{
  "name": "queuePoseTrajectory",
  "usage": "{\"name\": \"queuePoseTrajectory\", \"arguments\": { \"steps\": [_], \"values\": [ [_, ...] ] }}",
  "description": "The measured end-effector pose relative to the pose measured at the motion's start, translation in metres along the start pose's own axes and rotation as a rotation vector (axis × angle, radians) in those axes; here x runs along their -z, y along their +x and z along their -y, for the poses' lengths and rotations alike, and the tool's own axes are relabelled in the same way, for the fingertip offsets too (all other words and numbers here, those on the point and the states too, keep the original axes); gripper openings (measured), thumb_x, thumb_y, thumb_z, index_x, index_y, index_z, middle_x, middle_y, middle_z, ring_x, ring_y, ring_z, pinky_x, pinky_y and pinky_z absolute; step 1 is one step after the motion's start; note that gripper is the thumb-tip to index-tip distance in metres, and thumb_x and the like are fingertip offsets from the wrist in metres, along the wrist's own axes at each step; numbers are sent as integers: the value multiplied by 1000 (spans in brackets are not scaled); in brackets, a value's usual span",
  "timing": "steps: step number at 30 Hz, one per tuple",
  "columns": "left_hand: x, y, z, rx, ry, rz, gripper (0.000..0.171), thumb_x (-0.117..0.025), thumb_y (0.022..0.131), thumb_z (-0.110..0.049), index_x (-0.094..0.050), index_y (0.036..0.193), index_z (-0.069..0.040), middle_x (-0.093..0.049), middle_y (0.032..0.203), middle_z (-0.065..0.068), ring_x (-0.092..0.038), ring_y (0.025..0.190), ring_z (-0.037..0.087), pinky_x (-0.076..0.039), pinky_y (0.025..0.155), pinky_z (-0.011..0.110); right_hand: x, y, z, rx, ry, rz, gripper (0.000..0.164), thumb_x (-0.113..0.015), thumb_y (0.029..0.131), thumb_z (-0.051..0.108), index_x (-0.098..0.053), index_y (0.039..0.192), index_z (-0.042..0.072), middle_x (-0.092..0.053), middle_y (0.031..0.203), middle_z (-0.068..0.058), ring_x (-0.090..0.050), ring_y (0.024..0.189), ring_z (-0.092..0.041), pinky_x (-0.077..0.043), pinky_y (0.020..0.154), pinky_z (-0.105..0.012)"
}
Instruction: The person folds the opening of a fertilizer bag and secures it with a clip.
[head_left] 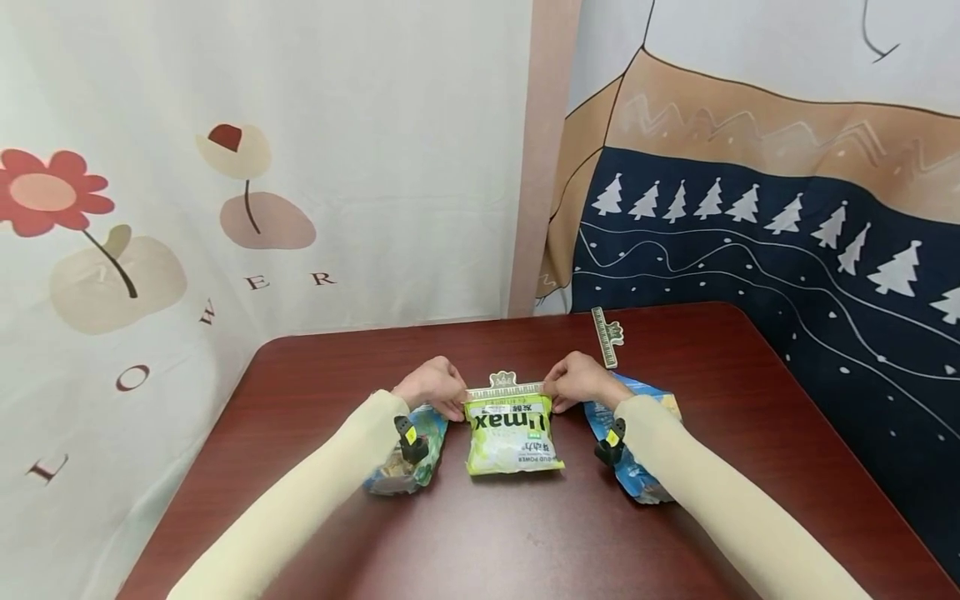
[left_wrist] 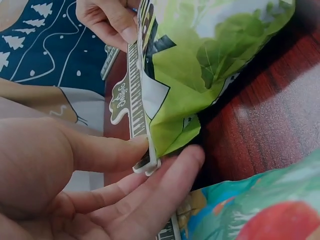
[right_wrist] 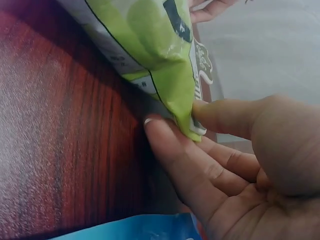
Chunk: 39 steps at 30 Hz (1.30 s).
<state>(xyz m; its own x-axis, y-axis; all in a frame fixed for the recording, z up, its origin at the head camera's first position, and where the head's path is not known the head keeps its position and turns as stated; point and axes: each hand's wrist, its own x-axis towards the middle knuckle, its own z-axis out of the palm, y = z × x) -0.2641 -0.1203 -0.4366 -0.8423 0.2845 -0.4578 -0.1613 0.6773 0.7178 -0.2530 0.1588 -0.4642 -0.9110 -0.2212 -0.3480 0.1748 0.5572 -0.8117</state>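
Head view: bluish bags (head_left: 403, 477) (head_left: 637, 477) flank left grip (head_left: 433, 387) and right grip (head_left: 580, 382), pinching the green bag's (head_left: 513, 442) clip (head_left: 504, 389).

the green bag (head_left: 513, 437) looks like glossy plastic.

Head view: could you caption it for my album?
Left hand and right hand hold opposite ends of a long clip on a green bag.

Both arms (head_left: 315, 487) extended forward, converging; left hand (head_left: 435, 387) and right hand (head_left: 585, 382) each pinching, thumb against fingers.
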Motion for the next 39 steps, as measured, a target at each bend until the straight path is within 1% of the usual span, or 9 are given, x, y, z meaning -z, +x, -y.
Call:
{"name": "queuePoseTrajectory", "arguments": {
  "steps": [6,10,14,18,22,26,28,33,39],
  "values": [
    [1,-6,-7,15,56,-138,18,-76,92,-19,-72,96,-2,-74,94,18,-75,78,29,-63,71,39,3,-8,3,29,-44,-41,26,-74,94,21,-73,109,1,-75,93,-11,-75,77,-17,-64,72,-33],
    [3,-7,-10,9,-13,-229,26,-77,92,-27,-68,101,-5,-71,107,18,-74,90,30,-63,78,40,8,-13,3,89,-108,-44,34,-74,94,28,-72,117,3,-76,100,-11,-74,82,-17,-63,75,-32],
    [-2,-8,-15,-51,-98,-298,34,-77,93,-34,-67,112,-8,-69,114,16,-72,96,32,-62,84,42,14,-19,1,179,-209,-54,41,-72,95,35,-70,124,7,-74,114,-8,-72,92,-17,-60,79,-32],
    [-11,-9,-24,-145,-149,-331,43,-76,93,-38,-67,124,-9,-69,117,12,-73,100,36,-60,87,45,23,-28,0,227,-268,-80,45,-70,96,40,-68,130,10,-71,125,-7,-67,109,-23,-58,91,-39],
    [-23,-12,-36,-213,-225,-318,48,-75,94,-39,-64,132,-11,-71,119,12,-72,106,37,-59,92,46,36,-39,-1,237,-284,-94,52,-68,97,44,-64,135,10,-68,132,-10,-64,121,-29,-54,102,-48],
    [-37,-13,-48,-241,-330,-275,49,-74,94,-40,-63,134,-13,-71,123,11,-71,110,38,-56,98,49,52,-48,-7,235,-300,-93,60,-66,97,49,-59,141,8,-64,139,-15,-61,126,-34,-52,105,-52],
    [-45,-12,-53,-249,-393,-242,51,-74,95,-39,-62,135,-11,-72,125,12,-70,113,39,-56,100,50,61,-52,-11,222,-306,-88,64,-65,97,51,-56,144,8,-61,142,-17,-58,128,-36,-51,106,-54],
    [-64,-8,-66,-238,-532,-150,52,-75,95,-34,-61,135,-3,-71,129,18,-67,121,37,-55,103,47,79,-64,-23,149,-285,-71,76,-64,96,57,-47,151,8,-54,149,-22,-53,133,-41,-46,108,-60],
    [-84,-4,-79,-195,-577,-52,52,-74,95,-35,-62,132,-2,-67,135,20,-67,123,35,-55,104,45,98,-73,-38,104,-274,-53,83,-63,96,57,-40,153,2,-54,145,-28,-55,129,-44,-49,103,-59]
  ]
}}
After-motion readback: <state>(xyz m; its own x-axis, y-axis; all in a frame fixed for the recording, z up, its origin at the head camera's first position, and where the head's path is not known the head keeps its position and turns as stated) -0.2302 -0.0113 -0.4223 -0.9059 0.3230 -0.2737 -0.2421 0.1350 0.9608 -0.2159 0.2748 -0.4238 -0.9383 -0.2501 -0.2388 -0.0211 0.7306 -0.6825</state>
